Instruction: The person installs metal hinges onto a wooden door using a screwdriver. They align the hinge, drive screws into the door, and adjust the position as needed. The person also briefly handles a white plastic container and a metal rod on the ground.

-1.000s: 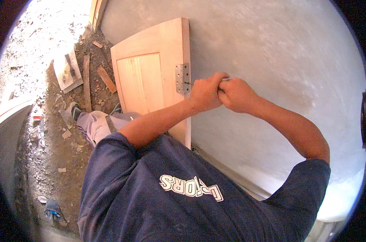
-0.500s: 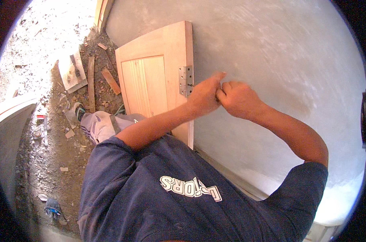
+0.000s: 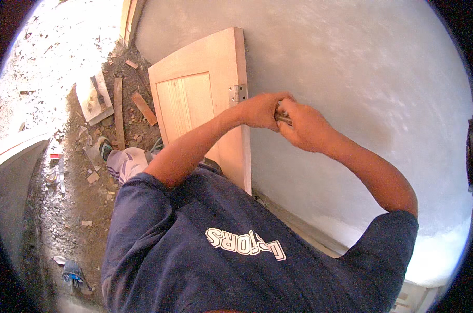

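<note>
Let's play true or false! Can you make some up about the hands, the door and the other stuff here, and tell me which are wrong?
1. A metal hinge is on the wooden door. True.
2. The hands are far apart. False: the left hand and the right hand are close together.
3. The right hand holds something. True: a thin grey thing, mostly hidden.
4. The shirt is bright yellow. False: the shirt is dark blue.
5. A wood strip lies on the ground. True.
</note>
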Available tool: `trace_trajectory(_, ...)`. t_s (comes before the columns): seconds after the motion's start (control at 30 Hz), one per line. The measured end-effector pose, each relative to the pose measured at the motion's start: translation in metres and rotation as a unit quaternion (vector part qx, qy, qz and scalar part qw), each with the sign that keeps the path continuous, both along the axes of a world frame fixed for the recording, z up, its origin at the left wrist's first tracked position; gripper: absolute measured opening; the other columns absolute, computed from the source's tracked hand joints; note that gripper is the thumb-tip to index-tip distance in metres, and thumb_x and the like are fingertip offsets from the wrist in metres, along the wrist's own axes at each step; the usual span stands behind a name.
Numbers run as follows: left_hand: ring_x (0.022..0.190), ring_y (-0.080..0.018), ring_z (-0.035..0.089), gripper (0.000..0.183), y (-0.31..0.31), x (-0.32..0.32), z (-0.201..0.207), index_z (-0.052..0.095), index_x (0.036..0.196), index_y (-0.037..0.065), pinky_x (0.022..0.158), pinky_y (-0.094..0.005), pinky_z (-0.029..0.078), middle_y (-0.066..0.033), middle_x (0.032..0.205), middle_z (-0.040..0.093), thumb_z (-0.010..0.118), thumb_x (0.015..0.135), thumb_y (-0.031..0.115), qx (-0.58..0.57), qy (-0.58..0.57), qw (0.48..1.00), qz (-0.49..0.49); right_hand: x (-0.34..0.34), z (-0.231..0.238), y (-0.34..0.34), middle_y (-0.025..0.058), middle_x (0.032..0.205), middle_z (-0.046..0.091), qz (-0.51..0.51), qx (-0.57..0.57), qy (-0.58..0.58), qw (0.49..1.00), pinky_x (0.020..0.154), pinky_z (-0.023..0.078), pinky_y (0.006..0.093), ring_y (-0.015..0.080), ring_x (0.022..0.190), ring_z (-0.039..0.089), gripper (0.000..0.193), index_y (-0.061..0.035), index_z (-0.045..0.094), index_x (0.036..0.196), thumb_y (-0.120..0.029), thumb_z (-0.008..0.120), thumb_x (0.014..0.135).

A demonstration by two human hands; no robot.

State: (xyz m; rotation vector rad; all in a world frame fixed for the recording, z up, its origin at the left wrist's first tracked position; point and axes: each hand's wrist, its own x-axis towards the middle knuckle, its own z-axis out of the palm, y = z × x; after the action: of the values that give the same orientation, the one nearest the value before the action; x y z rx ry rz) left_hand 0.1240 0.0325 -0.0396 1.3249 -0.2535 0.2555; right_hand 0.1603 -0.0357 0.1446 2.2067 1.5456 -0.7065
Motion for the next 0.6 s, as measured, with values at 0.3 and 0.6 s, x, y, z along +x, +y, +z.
trace_trajectory(0.3, 0.081, -0.0381, 0.070, 0.075, -0.068, -0.020, 0.006, 0.049, 0.136, 0.012, 0.073, -0.0472, 0.055, -0.0166, 0.093, 0.070, 0.085, 0.070, 0.018, 0.068, 0.023, 0.913, 0.402, 0.031, -0.007, -0.011, 0.0204, 0.077, 0.067, 0.264, -0.098, -0.029, 0.959, 0.063, 0.057, 0.0485, 0.0364, 0.071, 0.070, 0.018, 0.0008, 0.061, 0.097, -0.015, 0.060, 0.088)
trace_trajectory(0.6, 0.093, -0.0348, 0.071, 0.070, -0.001, 0.025, -0.004, 0.053, 0.131, 0.009, 0.079, -0.0438, 0.055, -0.0175, 0.102, 0.072, 0.085, 0.069, 0.014, 0.074, -0.073, 0.994, -0.030, 0.038, -0.011, 0.000, 0.0217, 0.085, 0.070, -0.130, -0.098, 0.074, 0.984, 0.068, 0.057, 0.0495, 0.0342, 0.077, 0.072, 0.024, 0.0020, 0.063, 0.107, -0.010, 0.056, 0.088)
